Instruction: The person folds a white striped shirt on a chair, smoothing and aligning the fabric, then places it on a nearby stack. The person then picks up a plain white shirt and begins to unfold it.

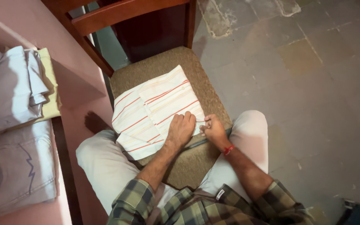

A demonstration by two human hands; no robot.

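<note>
shirt [155, 112], folded, white cloth with thin red stripes, lies on the woven brown chair seat [188, 162]; left hand [181, 130] presses flat, fingers together; right hand [213, 130] fingers pinch its near edge.

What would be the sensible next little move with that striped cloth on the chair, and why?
Probably smooth the fold flat: the left hand presses the folded striped cloth on the chair seat, while the right hand pinches its near edge.
</note>
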